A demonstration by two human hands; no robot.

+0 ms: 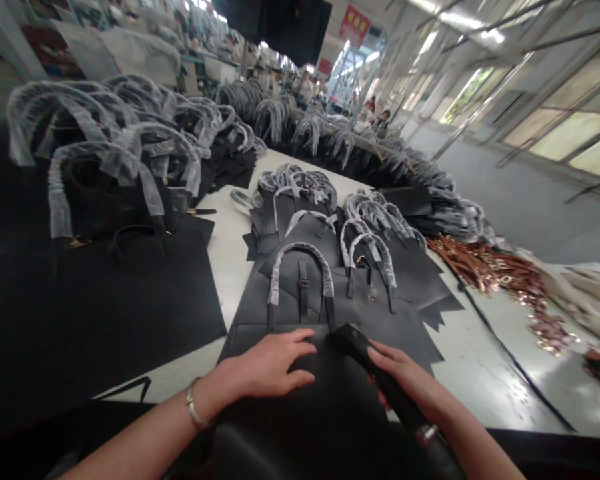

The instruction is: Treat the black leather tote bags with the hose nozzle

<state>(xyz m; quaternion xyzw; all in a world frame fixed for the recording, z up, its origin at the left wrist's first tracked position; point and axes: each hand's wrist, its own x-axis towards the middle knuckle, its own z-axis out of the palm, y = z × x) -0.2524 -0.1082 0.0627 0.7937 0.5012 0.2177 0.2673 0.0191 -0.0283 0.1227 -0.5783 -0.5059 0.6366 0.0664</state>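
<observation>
My left hand [275, 365] is open, palm down, fingers spread and holding nothing, low over a black bag [347, 407] at the middle of the worktop's [225, 240] near edge; I cannot tell whether the fingertips press on it. A metal bracelet [194, 405] circles the left wrist. My right hand [405, 373] is closed around a black handheld tool [363, 353], its head at the foot of the right leg of a plastic-wrapped handle [303, 250]. That handle arches away from me, with a buckled strap [304, 288] lying between its legs. Beyond it, more black bags with wrapped handles [367, 213] overlap toward the far edge. A dark pile of bags [150, 293] covers the worktop's left side. Toward the right edge lie brown straps with gold-coloured metal parts [480, 267], and a black cord [517, 370] slants toward the near right corner.
</observation>
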